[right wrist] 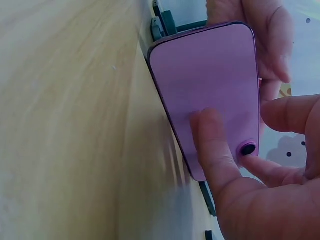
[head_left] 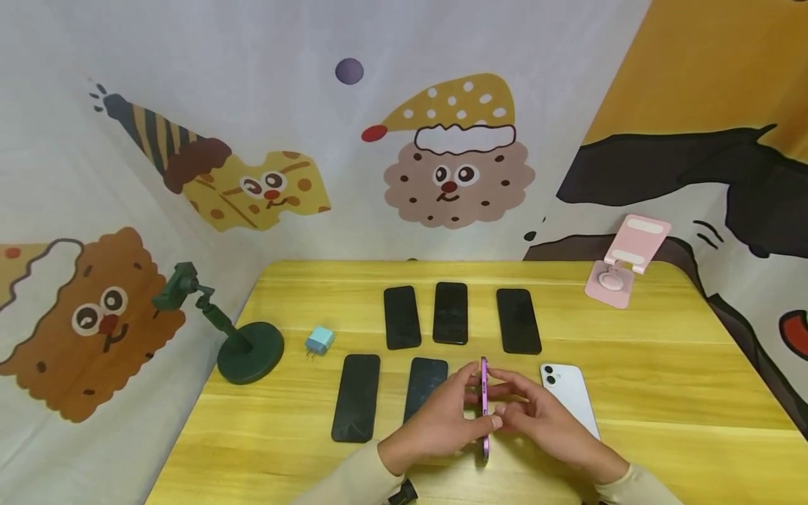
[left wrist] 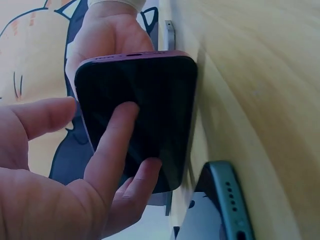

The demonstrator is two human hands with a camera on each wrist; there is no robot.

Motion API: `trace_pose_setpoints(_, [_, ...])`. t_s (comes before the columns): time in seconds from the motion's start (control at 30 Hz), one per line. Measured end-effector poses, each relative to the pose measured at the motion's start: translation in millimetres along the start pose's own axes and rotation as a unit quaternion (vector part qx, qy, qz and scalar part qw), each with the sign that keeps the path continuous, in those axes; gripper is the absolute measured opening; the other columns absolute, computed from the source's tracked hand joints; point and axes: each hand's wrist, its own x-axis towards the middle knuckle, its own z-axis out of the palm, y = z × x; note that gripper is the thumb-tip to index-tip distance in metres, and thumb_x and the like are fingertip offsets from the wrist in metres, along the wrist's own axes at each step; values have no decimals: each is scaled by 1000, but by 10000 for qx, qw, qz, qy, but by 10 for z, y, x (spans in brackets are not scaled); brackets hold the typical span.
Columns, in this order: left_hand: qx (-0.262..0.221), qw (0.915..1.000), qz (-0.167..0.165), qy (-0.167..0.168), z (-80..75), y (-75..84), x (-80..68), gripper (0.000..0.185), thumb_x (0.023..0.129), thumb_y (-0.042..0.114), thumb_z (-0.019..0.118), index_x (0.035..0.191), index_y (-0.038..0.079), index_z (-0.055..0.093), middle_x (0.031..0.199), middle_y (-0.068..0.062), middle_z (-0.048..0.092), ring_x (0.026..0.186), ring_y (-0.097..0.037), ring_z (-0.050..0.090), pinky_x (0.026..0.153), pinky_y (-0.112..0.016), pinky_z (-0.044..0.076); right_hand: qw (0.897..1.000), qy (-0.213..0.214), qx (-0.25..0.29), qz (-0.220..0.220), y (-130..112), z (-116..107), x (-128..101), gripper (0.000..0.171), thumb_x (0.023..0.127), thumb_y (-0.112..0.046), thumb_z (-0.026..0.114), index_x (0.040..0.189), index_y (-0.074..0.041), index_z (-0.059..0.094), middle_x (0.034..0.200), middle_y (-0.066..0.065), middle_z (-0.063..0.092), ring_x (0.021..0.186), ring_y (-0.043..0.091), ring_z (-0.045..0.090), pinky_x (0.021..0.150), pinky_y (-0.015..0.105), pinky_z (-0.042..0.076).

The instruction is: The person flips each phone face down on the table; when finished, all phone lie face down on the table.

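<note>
A pink smartphone [head_left: 485,393] stands on its long side between my two hands, seen edge-on in the head view. My left hand [head_left: 442,417] holds it from the screen side. Its fingers [left wrist: 117,135] rest on the black screen and its thumb reaches the upper edge. From the other side my right hand [head_left: 549,424] steadies the phone. One fingertip presses the plain pink back, another is at the camera lens [right wrist: 248,149]. Partly behind the left hand lies a dark phone [head_left: 426,382]; a white phone [head_left: 571,396] with two lenses lies beside the right hand.
Further left on the wooden table [head_left: 265,435] lies a black phone [head_left: 356,398]. Three dark phones form a back row, one of them centred [head_left: 451,313]. A blue charger plug [head_left: 320,339], a dark green stand [head_left: 250,353] and a pink folding stand [head_left: 637,242] are around them.
</note>
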Motion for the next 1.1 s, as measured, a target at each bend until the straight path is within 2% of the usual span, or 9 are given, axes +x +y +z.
trace_pose_setpoints(0.23, [-288,9993,-135,216,11,-39,-11,81,93,12,81,162,18,40,149,-6,55,111,-13,70,79,-23,58,9996,-173,199,43,47,22,12,60,110,-10,56,163,2,32,152,42,41,111,19,73,93,43,63])
trace_pose_setpoints(0.43, [-385,9985,-39,383,3,-52,9,85,87,-2,75,162,15,39,147,-7,55,103,-14,73,68,-22,59,9994,-225,194,-163,63,16,-4,58,109,-5,54,161,8,32,156,44,36,115,22,73,91,41,64])
trace_pose_setpoints(0.5, [-441,9978,-37,488,-17,-53,12,87,86,-3,74,163,16,38,148,-8,56,101,-13,72,60,-24,57,9996,-166,127,-205,66,6,-3,57,109,-5,55,160,9,34,157,43,36,116,21,72,90,42,64])
trace_pose_setpoints(0.67, [-752,9940,-137,782,-72,-52,16,86,90,0,74,165,20,36,148,-2,57,104,-10,69,61,-25,54,9994,327,39,-59,53,-25,9,55,107,-9,61,156,6,41,157,37,41,112,14,73,89,40,64])
trace_pose_setpoints(0.73, [-989,9920,-108,782,-82,-54,25,86,92,0,74,166,20,35,149,-2,56,105,-11,69,66,-25,54,9985,550,25,23,40,-32,13,56,107,-11,63,157,3,41,157,35,42,108,15,74,89,38,64])
trace_pose_setpoints(0.8, [-1244,9894,-56,741,-84,-54,34,85,93,-1,73,166,20,35,149,-2,55,106,-12,69,62,-26,54,9977,667,33,79,28,-35,17,59,107,-12,64,158,1,39,156,34,42,105,17,75,88,36,64])
trace_pose_setpoints(0.9, [-1540,9857,21,688,-71,-54,44,83,94,-3,73,165,19,36,148,-4,56,109,-14,70,65,-26,56,9969,763,4,170,10,-29,18,65,106,-14,65,162,-3,33,155,33,44,103,18,75,86,33,64])
trace_pose_setpoints(1.1, [-1668,9838,51,660,-12,-88,50,85,93,-4,73,165,23,37,149,-6,56,111,-14,68,76,-27,60,9948,952,166,324,-14,-46,12,78,103,-8,68,166,-5,24,148,35,47,106,16,74,86,33,64])
